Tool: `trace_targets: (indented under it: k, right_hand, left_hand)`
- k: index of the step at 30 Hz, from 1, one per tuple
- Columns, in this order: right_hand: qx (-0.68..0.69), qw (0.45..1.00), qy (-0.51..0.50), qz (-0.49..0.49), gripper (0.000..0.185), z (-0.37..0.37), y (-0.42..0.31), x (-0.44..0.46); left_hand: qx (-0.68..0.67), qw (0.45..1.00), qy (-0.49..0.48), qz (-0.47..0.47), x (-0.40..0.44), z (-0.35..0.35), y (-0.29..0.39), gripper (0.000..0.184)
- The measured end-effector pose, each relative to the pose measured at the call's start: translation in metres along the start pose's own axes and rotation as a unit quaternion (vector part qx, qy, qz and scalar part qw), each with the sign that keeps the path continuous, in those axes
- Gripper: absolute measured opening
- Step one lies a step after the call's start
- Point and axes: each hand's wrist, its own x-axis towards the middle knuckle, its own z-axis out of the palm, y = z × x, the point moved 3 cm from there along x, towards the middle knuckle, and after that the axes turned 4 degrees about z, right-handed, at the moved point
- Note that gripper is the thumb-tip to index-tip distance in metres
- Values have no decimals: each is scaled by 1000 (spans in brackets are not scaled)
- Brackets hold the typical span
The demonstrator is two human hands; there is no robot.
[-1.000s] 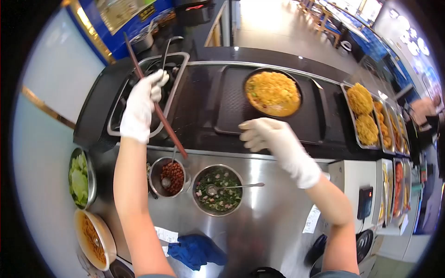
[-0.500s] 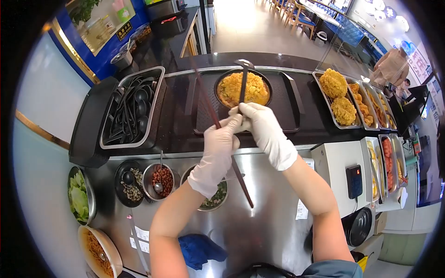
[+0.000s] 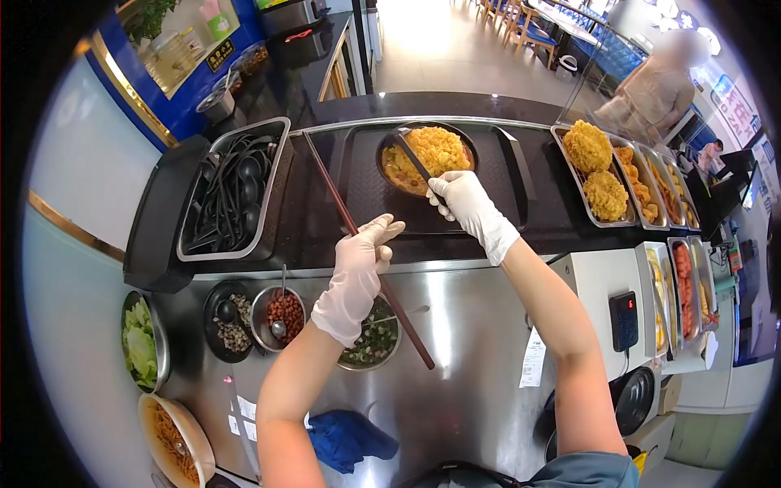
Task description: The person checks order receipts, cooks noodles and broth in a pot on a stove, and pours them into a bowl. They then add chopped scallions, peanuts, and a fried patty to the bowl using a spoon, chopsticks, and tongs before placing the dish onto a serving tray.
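Note:
My left hand [image 3: 362,260], in a white glove, is closed around a pair of long dark red chopsticks [image 3: 404,320] that slant across the counter edge. My gloved right hand [image 3: 465,199] grips the handle of a black spoon [image 3: 416,161]. The spoon's far end lies over the upper left part of a dark round bowl [image 3: 381,156]. Yellow crumbly food [image 3: 435,150] fills the bowl, with a reddish, saucy part at its left. Under the bowl is a black tray [image 3: 366,203].
At left stands a metal container [image 3: 285,183] of black spoons. Below sit a bowl of red beans or nuts [image 3: 285,313], a bowl of chopped greens [image 3: 374,342] and a blue cloth [image 3: 346,439]. Metal trays of fried food [image 3: 604,195] stand right. Another person [image 3: 651,93] is beyond the glass.
My hands have moved apart. The right hand has shifted right and tilted the spoon leftward over the bowl; the left has drawn back with the chopsticks. The person beyond the glass has come nearer.

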Motion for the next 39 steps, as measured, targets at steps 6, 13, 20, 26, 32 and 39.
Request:
trace_targets:
  k: [6,13,20,26,32,39]
  right_hand:
    - [-59,994,83,42,26,-10,16,-5]
    - [-127,984,124,27,34,-14,20,-13]
    - [-67,977,193,-54,35,-39,7,-48]
    - [228,958,-173,-18,45,80,-76,-31]
    - [244,925,-262,-129,92,231,-191,30]
    - [398,898,-185,-18,84,240,-171,-34]
  left_hand:
    - [-10,1000,17,-4,0,-7,0,29]
    - [-16,1000,18,12,-7,-18,9,31]
    - [-26,999,8,25,-40,-36,24,32]
    - [-72,995,16,60,-136,-73,45,33]
    - [-163,982,33,86,-211,-132,39,37]
    - [-208,969,61,114,-270,-175,36,39]
